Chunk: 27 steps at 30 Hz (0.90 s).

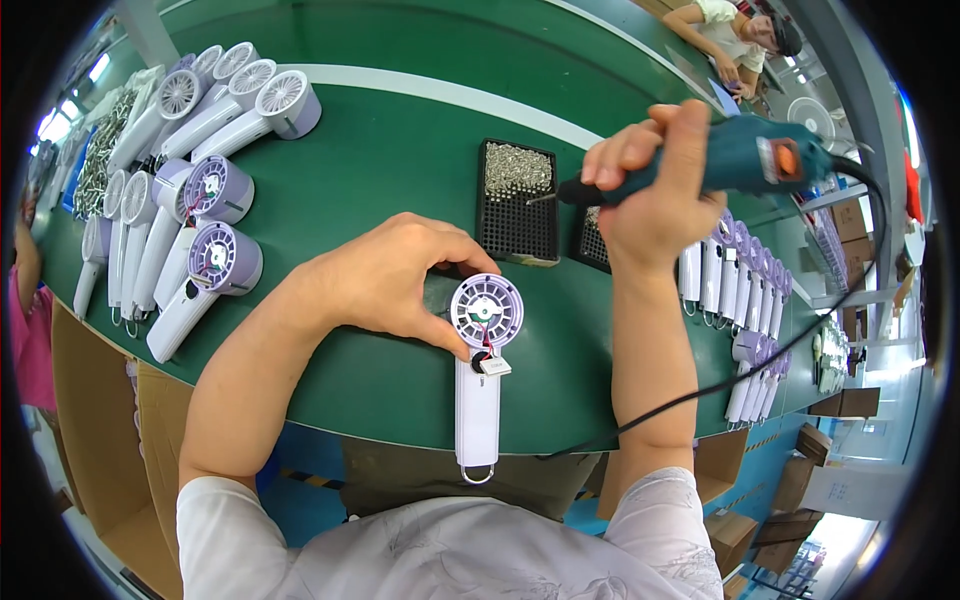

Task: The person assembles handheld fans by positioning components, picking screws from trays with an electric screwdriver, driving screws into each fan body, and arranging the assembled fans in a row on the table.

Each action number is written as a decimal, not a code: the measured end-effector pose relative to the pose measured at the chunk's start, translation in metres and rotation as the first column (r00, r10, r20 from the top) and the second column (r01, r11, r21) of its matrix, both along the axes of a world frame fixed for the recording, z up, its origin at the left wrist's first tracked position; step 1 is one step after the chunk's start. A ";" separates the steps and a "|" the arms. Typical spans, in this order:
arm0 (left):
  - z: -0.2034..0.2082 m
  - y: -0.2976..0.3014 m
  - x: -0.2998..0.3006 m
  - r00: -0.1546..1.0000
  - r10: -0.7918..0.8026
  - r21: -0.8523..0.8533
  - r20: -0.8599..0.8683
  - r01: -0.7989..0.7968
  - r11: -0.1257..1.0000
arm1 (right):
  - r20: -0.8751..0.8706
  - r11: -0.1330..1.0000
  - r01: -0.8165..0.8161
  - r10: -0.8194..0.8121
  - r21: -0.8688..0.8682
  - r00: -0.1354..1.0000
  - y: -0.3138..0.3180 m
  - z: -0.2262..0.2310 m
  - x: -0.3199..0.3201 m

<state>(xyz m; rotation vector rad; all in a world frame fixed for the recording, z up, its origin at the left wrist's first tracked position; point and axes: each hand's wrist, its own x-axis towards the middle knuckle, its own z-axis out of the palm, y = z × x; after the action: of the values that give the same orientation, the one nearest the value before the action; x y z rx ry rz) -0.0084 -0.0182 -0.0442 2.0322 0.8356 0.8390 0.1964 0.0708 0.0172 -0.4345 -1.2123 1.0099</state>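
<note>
My left hand [395, 275] grips the round purple-rimmed head of a white handheld fan [478, 415], thumb on one side and fingers on the other. The fan lies on the bench with its handle toward me. Its head is uncovered, showing a white hub, thin wires and a small white piece near the neck. In my right hand [655, 200] is a teal electric screwdriver [745, 155], held level with its bit pointing left. The bit's tip is over a black gridded tray [517, 238] with small silver screws heaped at its far end. I cannot tell whether a screw is on the bit.
Several fans [185, 120] are piled at the left of the green bench [380, 130]. More fans [735, 280] stand in rows at the right. A second black tray [592, 245] is partly behind my right hand. The black cord [720, 385] crosses my right forearm. Another person [735, 40] sits at far right.
</note>
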 end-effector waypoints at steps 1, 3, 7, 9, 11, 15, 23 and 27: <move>0.001 0.000 0.000 1.000 0.002 -0.012 -0.004 -0.002 1.000 | -0.004 0.999 -0.045 0.045 0.000 0.999 -0.008 0.005 0.002; 0.000 0.000 0.001 1.000 0.013 -0.054 0.000 -0.013 0.998 | -0.030 0.982 -0.187 0.187 -0.009 0.982 -0.026 0.014 0.004; 0.004 -0.002 0.000 0.999 0.032 -0.096 -0.005 -0.032 0.995 | 0.022 0.884 -0.466 0.466 0.027 0.885 -0.054 0.021 0.004; 0.007 -0.002 -0.001 0.999 0.018 -0.114 -0.037 -0.022 0.993 | 0.038 0.864 -0.504 0.504 0.008 0.863 -0.061 0.018 0.006; 0.011 -0.003 -0.001 0.998 0.013 -0.126 -0.054 -0.020 0.992 | 0.067 0.819 -0.573 0.572 0.003 0.818 -0.065 0.014 0.003; 0.011 -0.003 -0.001 0.998 0.010 -0.121 -0.065 -0.018 0.993 | 0.068 0.813 -0.578 0.582 -0.067 0.811 -0.068 0.011 0.001; 0.006 -0.003 -0.001 0.999 0.006 -0.088 -0.045 -0.010 0.996 | 0.145 0.831 -0.551 0.556 -0.072 0.819 -0.070 0.006 -0.004; 0.002 -0.002 -0.001 1.000 0.013 -0.052 -0.010 -0.013 0.999 | 0.157 0.830 -0.553 0.557 -0.076 0.815 -0.069 0.004 -0.006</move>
<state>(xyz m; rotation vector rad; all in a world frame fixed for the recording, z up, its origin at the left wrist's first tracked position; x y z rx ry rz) -0.0094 -0.0207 -0.0421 1.9893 0.8684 0.8070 0.1906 0.0015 0.0214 -0.1847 -1.5303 1.5163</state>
